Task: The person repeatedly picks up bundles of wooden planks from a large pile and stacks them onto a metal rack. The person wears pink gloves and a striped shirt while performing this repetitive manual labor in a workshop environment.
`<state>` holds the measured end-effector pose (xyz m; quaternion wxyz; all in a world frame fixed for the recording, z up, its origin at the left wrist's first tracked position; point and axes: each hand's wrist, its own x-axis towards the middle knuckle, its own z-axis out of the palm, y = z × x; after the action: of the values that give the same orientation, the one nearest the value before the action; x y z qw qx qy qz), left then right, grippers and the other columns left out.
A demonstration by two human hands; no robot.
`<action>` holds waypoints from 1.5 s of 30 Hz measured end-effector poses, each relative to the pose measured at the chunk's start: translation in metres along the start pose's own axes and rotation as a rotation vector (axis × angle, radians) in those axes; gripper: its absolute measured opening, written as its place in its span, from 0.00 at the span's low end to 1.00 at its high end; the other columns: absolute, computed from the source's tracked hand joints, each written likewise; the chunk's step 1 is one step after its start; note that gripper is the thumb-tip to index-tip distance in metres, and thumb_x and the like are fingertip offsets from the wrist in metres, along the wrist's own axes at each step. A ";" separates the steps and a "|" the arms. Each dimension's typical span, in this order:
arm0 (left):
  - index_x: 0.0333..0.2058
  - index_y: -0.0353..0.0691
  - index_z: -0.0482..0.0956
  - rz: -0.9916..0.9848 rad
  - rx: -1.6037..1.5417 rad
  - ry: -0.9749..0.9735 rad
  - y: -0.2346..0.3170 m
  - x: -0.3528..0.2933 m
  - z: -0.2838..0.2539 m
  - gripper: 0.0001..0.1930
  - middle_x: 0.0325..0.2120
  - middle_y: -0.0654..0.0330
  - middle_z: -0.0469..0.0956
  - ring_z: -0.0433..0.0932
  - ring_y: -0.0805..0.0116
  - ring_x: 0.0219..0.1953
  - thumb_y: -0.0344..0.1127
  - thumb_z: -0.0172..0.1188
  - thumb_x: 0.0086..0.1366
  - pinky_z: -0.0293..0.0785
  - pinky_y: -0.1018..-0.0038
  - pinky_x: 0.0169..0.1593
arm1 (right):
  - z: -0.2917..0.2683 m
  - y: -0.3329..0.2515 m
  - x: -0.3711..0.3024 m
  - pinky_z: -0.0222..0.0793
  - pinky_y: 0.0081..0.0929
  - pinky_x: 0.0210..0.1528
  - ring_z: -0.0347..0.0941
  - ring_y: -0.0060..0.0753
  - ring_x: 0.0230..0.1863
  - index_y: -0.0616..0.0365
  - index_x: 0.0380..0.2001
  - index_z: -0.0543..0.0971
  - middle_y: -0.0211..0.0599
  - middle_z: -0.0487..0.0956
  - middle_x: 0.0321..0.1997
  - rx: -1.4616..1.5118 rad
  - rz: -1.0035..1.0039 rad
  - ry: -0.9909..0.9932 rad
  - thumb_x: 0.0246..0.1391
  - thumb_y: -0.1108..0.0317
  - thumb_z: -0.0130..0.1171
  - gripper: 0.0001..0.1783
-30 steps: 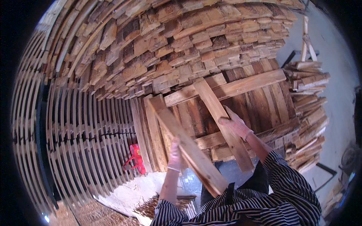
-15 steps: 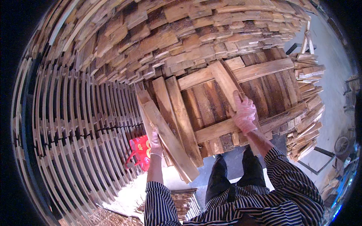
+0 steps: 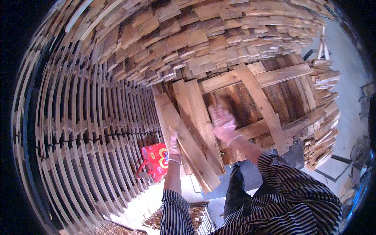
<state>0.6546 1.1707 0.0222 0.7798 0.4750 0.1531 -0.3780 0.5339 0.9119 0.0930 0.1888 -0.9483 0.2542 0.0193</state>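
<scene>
Left hand: closed on outer edge of left plank
Right hand: spread, blurred, just beside inner plank
Right plank: right of both hands

Timber workshop or store, rough board stack, slatted timber rows, pale floor

- The stack has a top of planks laid in a row.
- Crosswise rails lie along its far and near sides.
- One slanted board spans both rails.
- Two boards lie side by side toward its left end.
</scene>
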 end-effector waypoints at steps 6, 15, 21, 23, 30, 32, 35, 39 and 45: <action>0.61 0.42 0.72 -0.023 0.044 -0.019 0.010 -0.014 0.026 0.35 0.53 0.54 0.80 0.80 0.56 0.51 0.61 0.62 0.64 0.78 0.57 0.57 | -0.081 0.166 0.001 0.69 0.58 0.58 0.69 0.60 0.63 0.33 0.76 0.50 0.60 0.63 0.67 -0.199 0.458 0.001 0.52 0.46 0.68 0.53; 0.59 0.42 0.74 0.045 0.128 0.014 0.013 -0.028 0.046 0.35 0.48 0.58 0.80 0.80 0.60 0.47 0.62 0.63 0.64 0.78 0.60 0.55 | -0.006 0.013 -0.001 0.73 0.56 0.54 0.72 0.62 0.56 0.34 0.76 0.49 0.55 0.69 0.58 0.256 0.257 -0.119 0.54 0.33 0.58 0.52; 0.61 0.41 0.71 -0.073 0.230 0.053 0.015 -0.054 0.082 0.37 0.49 0.58 0.79 0.78 0.58 0.48 0.62 0.66 0.62 0.78 0.59 0.55 | -0.013 -0.015 -0.050 0.67 0.57 0.61 0.66 0.66 0.65 0.45 0.75 0.54 0.66 0.63 0.67 0.394 -0.152 0.015 0.53 0.27 0.54 0.54; 0.63 0.43 0.67 -0.138 0.236 -0.121 0.005 -0.066 0.098 0.41 0.54 0.57 0.76 0.77 0.56 0.52 0.64 0.66 0.60 0.76 0.58 0.58 | -0.025 -0.031 -0.075 0.67 0.50 0.62 0.67 0.64 0.63 0.38 0.73 0.58 0.62 0.67 0.64 0.441 -0.253 -0.265 0.50 0.27 0.58 0.52; 0.68 0.41 0.63 0.199 0.202 -0.068 -0.042 -0.009 0.079 0.41 0.63 0.61 0.69 0.66 0.63 0.66 0.65 0.57 0.67 0.59 0.64 0.71 | -0.061 -0.012 -0.080 0.69 0.45 0.63 0.69 0.58 0.62 0.38 0.67 0.69 0.55 0.73 0.60 0.424 0.084 -0.052 0.47 0.39 0.68 0.44; 0.68 0.41 0.63 0.214 0.231 -0.054 -0.052 0.024 0.045 0.41 0.63 0.61 0.68 0.65 0.64 0.65 0.65 0.56 0.68 0.59 0.65 0.71 | -0.055 0.005 -0.062 0.69 0.44 0.63 0.68 0.55 0.62 0.39 0.67 0.70 0.54 0.72 0.60 0.356 0.154 0.037 0.49 0.41 0.67 0.43; 0.68 0.40 0.63 0.178 0.273 -0.029 -0.061 0.059 0.001 0.41 0.63 0.62 0.68 0.65 0.67 0.65 0.67 0.53 0.69 0.59 0.67 0.70 | -0.031 0.011 -0.016 0.72 0.45 0.58 0.70 0.55 0.56 0.43 0.63 0.72 0.48 0.74 0.56 0.336 0.125 0.158 0.53 0.49 0.65 0.34; 0.68 0.38 0.63 0.028 0.281 0.053 -0.046 0.055 0.010 0.43 0.62 0.63 0.67 0.65 0.70 0.64 0.69 0.52 0.68 0.61 0.68 0.69 | -0.009 -0.001 0.014 0.71 0.47 0.58 0.70 0.56 0.57 0.47 0.61 0.73 0.47 0.70 0.61 0.307 0.146 0.018 0.54 0.52 0.65 0.32; 0.69 0.46 0.61 0.040 0.255 -0.318 -0.040 -0.051 0.117 0.43 0.64 0.60 0.68 0.69 0.61 0.64 0.72 0.49 0.67 0.69 0.63 0.66 | -0.031 -0.019 -0.063 0.68 0.41 0.64 0.66 0.59 0.66 0.47 0.69 0.66 0.50 0.61 0.72 0.435 -0.126 0.147 0.52 0.44 0.67 0.44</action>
<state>0.5768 1.0826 0.0861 0.7351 0.5070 -0.0307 -0.4491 0.4864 0.9456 0.1365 0.3705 -0.8982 0.2058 -0.1167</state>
